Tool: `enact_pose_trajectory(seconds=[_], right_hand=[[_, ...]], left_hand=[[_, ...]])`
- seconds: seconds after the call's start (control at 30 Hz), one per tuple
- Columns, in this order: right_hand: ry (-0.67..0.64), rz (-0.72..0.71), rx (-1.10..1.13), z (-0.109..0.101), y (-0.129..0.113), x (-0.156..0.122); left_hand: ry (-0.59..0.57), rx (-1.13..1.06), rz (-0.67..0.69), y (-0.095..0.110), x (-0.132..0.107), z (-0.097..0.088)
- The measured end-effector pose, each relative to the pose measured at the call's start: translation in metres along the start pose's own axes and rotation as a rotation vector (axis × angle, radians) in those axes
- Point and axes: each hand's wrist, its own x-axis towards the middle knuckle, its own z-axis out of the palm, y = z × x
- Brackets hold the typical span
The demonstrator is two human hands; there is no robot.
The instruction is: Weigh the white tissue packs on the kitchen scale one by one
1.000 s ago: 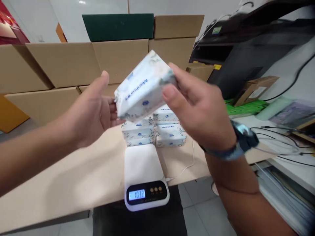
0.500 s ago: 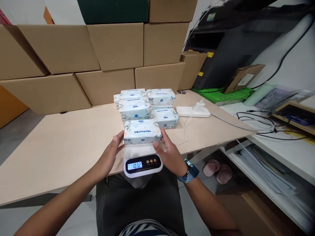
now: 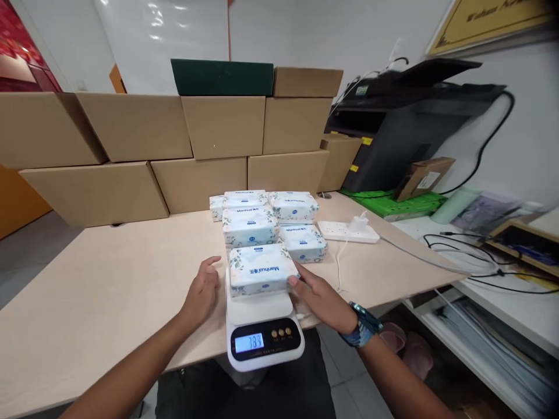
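Behind the scale (image 3: 259, 312) and reaching well to its left, boxes (image 3: 131, 125) stacked in rows at the back of the counter (image 3: 109, 291). Just left of the scale, the left grip (image 3: 201, 294) by the counter's near side, fingers loosely curled, holding nothing, a slight gap short of the pack (image 3: 262, 272). On the back part of the scale, the pack itself, print upside down to the wearer, long axis crosswise from left to right, spanning between both grips: rightward of the left one, leftward of the right. At the scale's front, a lit display (image 3: 248, 342), digits not fully clear. Directly behind the scale, further packs (image 3: 250, 226), two high in places. Just right of the scale, the right grip (image 3: 322, 301), nearer of the two, thumb on the pack's near right corner, fingers along its right end; no telling whether firmly grasping or only touching. Farther right and back from the scale, a power strip (image 3: 347, 231), then a printer (image 3: 393, 131).
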Motion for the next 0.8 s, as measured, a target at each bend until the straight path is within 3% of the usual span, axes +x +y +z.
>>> enact_pose_trajectory(seconds=[0.13, 0.3, 0.43, 0.5, 0.7, 0.8], right_hand=[[0.117, 0.111, 0.001, -0.009, 0.012, -0.003], [-0.116, -0.012, 0.130, -0.019, 0.019, -0.008], [0.154, 0.066, 0.037, -0.026, 0.032, -0.010], [0.212, 0.069, -0.092, -0.033, 0.036, -0.004], [-0.067, -0.034, -0.212, -0.054, 0.031, 0.048], [-0.144, -0.045, -0.228, -0.055, 0.027, 0.072]], left_hand=[[0.069, -0.049, -0.076, 0.004, 0.008, -0.009], [0.035, -0.132, -0.119, 0.006, 0.007, -0.004], [0.000, -0.154, -0.113, 0.001, 0.008, -0.002], [-0.038, -0.141, -0.114, -0.002, 0.011, -0.002], [-0.214, -0.260, -0.156, -0.003, 0.046, 0.003], [-0.257, -0.329, -0.202, -0.001, 0.067, 0.009]])
